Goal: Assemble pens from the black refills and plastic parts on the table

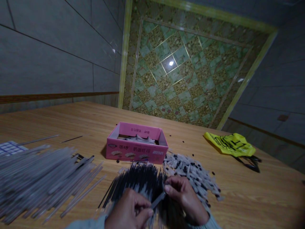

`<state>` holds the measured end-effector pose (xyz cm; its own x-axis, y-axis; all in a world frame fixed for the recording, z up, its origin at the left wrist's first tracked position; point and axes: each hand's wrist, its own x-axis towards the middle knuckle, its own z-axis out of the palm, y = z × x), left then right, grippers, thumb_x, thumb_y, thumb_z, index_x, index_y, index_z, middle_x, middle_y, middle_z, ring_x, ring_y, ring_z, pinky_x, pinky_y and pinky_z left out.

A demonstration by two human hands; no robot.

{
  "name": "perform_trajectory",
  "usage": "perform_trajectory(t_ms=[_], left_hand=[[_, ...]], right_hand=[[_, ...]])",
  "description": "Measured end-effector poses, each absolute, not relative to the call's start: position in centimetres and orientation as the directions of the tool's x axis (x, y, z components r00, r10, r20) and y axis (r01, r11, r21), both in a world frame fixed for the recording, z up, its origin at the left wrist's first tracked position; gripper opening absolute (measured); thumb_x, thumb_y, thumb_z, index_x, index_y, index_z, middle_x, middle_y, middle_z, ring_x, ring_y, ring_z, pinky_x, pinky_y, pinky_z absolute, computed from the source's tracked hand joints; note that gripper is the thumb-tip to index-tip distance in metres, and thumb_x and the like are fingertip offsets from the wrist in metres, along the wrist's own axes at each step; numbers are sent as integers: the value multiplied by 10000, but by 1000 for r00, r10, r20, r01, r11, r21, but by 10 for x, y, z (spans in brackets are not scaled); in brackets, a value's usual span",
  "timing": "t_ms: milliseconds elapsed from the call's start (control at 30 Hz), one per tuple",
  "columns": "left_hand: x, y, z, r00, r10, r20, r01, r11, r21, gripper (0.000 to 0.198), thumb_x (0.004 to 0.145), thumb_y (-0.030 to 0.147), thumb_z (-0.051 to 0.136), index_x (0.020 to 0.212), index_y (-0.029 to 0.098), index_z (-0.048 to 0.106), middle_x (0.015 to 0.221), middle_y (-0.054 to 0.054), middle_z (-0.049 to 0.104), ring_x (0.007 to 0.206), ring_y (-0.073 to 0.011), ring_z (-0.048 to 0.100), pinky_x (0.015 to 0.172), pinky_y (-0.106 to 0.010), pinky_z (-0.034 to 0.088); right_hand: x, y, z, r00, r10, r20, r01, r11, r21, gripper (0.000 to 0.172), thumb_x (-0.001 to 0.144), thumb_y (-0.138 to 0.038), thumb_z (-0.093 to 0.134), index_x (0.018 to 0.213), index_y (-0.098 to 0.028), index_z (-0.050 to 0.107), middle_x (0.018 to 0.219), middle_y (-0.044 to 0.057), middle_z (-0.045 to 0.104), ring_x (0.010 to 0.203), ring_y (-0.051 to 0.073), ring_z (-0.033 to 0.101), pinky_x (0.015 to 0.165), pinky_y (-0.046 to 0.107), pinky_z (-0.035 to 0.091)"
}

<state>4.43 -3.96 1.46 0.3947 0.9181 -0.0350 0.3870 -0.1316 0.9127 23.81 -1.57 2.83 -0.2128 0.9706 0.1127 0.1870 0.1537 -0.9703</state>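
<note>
My left hand [132, 208] pinches one end of a short, greyish, translucent strip [158, 200] between thumb and forefinger. At the strip's upper end, the fingers of my right hand [183, 195] are closed in a pinch. What exactly the strip is, I cannot make out. Beneath and behind both hands lies a pile of thin black sticks [140, 178]. Just right of my right hand spreads a heap of small whitish pieces with black ends [188, 168].
An open pink box [137, 152] with greyish pieces inside stands beyond the black sticks. Many long clear thin tubes [40, 178] cover the left side of the wooden table [250, 197]. A yellow bag [230, 144] lies at right, beside a blue-checked cloth's [11, 149] opposite edge.
</note>
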Motion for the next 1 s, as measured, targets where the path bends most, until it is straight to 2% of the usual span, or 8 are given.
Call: perform_trajectory(t_ms=[100,300,500,567,633,700,800,1000], left_hand=[[45,-42,17,290,955,56,498,-201,843,234,715,313,539,584,164,664,497,3,556,503,-136,491,511,-244,353],[44,-39,12,376,925,59,525,-265,809,266,749,284,508,560,185,666,458,18,488,467,-138,463,455,-246,287],[34,-27,16,373,906,201,458,-368,809,426,850,366,392,554,196,648,484,-10,580,487,-154,536,523,-245,354],[21,-18,25,311,903,298,585,-429,688,403,860,381,370,638,213,662,616,-31,645,625,-182,594,615,-258,383],[3,-7,33,157,911,382,764,-357,537,306,844,367,400,783,221,662,805,-63,686,775,-223,616,702,-292,386],[-18,3,37,58,940,337,916,-184,357,227,817,305,416,801,220,625,861,-82,681,782,-253,622,655,-318,385],[-44,13,33,-15,983,182,990,-10,139,152,717,203,482,810,191,601,902,-122,669,818,-283,626,641,-336,390],[-65,20,20,-63,994,87,997,58,59,159,602,107,534,726,171,611,902,-173,691,882,-341,623,697,-391,399]], right_hand=[[236,-14,25,-177,980,93,229,133,-964,410,673,-491,643,527,-142,485,480,-67,324,472,66,247,443,213,168],[224,-16,21,-98,995,36,180,53,-982,415,657,-477,670,502,-154,461,455,-76,313,465,63,229,436,211,153],[225,-16,22,-17,1000,-11,-122,-13,-992,353,631,-423,732,591,-133,535,482,-67,415,440,50,306,419,182,238],[240,-11,23,115,993,-17,-199,6,-980,342,624,-426,739,634,-146,543,453,-85,415,385,38,305,375,167,247],[261,-4,23,329,944,28,-211,102,-972,335,615,-420,747,680,-159,549,438,-98,423,352,39,330,336,153,275],[282,4,20,493,867,75,-164,177,-971,359,586,-406,766,756,-155,573,477,-82,494,387,64,435,355,163,372],[301,14,9,574,816,73,-143,188,-972,450,537,-397,787,843,-141,579,575,-41,596,485,116,564,446,218,495],[309,23,-11,586,809,53,-116,149,-982,577,516,-407,769,959,-122,533,599,3,661,543,180,650,516,281,543]])
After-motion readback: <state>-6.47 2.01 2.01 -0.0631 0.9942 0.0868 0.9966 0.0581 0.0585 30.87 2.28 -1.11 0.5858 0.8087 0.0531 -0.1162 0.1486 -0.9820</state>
